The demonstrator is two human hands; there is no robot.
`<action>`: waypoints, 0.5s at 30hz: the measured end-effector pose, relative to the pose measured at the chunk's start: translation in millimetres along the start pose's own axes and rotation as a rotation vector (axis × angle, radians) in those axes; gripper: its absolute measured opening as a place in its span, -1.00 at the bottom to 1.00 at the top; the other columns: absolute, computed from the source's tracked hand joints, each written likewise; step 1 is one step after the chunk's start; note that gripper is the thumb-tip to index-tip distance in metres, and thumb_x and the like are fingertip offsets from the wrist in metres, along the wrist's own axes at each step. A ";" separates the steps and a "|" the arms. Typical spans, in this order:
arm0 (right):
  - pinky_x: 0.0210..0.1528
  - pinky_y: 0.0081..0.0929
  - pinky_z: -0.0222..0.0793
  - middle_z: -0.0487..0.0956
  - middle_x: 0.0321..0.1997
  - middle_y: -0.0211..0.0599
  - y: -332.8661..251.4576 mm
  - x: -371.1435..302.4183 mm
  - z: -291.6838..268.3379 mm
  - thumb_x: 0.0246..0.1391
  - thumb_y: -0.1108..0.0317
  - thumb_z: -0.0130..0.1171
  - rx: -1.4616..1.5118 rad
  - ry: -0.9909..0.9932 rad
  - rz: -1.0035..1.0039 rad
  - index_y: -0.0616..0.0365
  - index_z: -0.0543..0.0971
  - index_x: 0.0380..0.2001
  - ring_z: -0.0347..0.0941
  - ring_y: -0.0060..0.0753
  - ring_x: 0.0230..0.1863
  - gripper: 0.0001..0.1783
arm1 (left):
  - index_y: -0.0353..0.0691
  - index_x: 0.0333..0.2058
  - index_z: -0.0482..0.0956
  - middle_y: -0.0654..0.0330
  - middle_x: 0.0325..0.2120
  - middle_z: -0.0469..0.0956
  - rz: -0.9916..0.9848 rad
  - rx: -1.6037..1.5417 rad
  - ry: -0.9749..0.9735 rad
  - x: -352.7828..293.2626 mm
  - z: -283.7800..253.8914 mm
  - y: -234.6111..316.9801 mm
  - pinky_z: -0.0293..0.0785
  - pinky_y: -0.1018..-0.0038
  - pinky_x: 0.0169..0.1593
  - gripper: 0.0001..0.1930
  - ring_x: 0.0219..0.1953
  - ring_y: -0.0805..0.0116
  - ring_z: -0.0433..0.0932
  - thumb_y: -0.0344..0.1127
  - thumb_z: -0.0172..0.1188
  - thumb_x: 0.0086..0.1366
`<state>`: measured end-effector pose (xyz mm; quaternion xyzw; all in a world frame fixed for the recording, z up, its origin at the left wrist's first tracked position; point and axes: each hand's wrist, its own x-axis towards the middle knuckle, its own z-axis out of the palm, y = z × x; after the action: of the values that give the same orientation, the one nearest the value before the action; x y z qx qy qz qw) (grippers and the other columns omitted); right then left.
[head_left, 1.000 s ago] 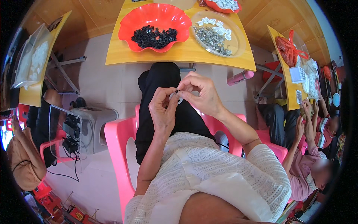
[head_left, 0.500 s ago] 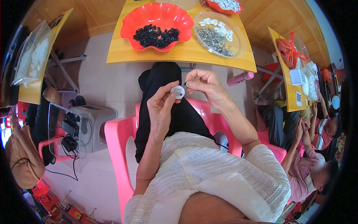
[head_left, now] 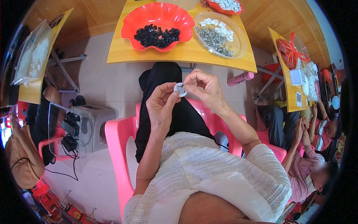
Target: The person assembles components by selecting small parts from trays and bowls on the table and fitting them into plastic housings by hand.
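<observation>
My left hand [head_left: 161,105] pinches a small round white plastic part [head_left: 180,90] by its edge, above my lap. A greyish metal-looking piece shows in the middle of the part. The fingertips of my right hand [head_left: 206,89] are pinched at the right rim of the white part, around a small black piece that is mostly hidden. Ahead on the table, a wavy red bowl [head_left: 156,18] holds many small black pieces [head_left: 156,36]. To its right, a clear round tray [head_left: 240,43] carries small metal pieces [head_left: 214,40] and several white parts [head_left: 222,27].
The yellow table [head_left: 123,53] stands just beyond my knees. A pink bottle [head_left: 240,78] is near its right corner. I sit in a pink armchair [head_left: 119,149]. A grey stool [head_left: 97,127] is on the left. People [head_left: 304,168] sit at the right beside another table [head_left: 292,95].
My right hand has moved left and brought its fingertips to the rim of the white part. The left hand has turned the part slightly and shifted a little right.
</observation>
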<state>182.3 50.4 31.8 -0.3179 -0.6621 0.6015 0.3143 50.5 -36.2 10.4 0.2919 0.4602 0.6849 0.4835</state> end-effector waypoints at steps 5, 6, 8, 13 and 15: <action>-0.42 -0.75 0.26 0.39 -0.46 -0.44 0.2 0.0 6.2 -0.10 0.55 0.19 -0.122 0.087 -0.202 0.25 0.51 -0.47 0.35 -0.70 -0.47 -0.93 | -0.38 -0.20 0.46 0.20 -0.33 0.52 0.019 -0.044 0.016 -0.6 1.8 0.2 0.42 0.62 -0.17 -0.80 -0.28 0.53 0.49 -0.49 0.13 0.17; -0.42 -0.75 0.26 0.39 -0.46 -0.44 -2.0 -0.3 7.3 -0.10 0.55 0.19 -0.121 0.087 -0.202 0.25 0.51 -0.47 0.35 -0.70 -0.47 -0.93 | -0.38 -0.20 0.47 0.20 -0.33 0.51 0.026 -0.055 0.022 -0.8 1.8 -0.2 0.41 0.62 -0.15 -0.80 -0.28 0.53 0.48 -0.49 0.13 0.17; -0.43 -0.72 0.30 0.39 -0.47 -0.41 -7.8 -1.4 9.7 -0.10 0.56 0.18 -0.212 0.111 -0.260 0.27 0.51 -0.46 0.38 -0.66 -0.45 -0.92 | -0.36 -0.20 0.47 0.19 -0.32 0.50 0.050 -0.054 0.017 -0.7 2.1 -1.6 0.45 0.57 -0.15 -0.80 -0.27 0.50 0.49 -0.46 0.12 0.18; -0.36 -0.59 0.29 0.44 -0.45 -0.32 -7.3 -3.8 14.6 -0.15 0.54 0.20 -0.272 0.166 -0.312 0.26 0.52 -0.48 0.39 -0.49 -0.42 -0.91 | -0.36 -0.19 0.46 0.15 -0.30 0.48 0.054 -0.114 0.022 -2.0 3.9 -2.1 0.50 0.48 -0.12 -0.79 -0.26 0.45 0.49 -0.44 0.09 0.20; -0.36 -0.58 0.29 0.45 -0.45 -0.31 -7.1 -4.3 15.3 -0.16 0.54 0.20 -0.308 0.179 -0.348 0.26 0.52 -0.48 0.39 -0.46 -0.42 -0.91 | -0.37 -0.19 0.45 0.14 -0.29 0.47 0.067 -0.138 0.029 -2.4 4.7 -2.5 0.51 0.47 -0.12 -0.79 -0.25 0.44 0.49 -0.45 0.09 0.19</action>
<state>172.3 37.3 37.5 -0.2953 -0.7602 0.3997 0.4184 56.3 -36.6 10.2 0.2633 0.4089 0.7350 0.4725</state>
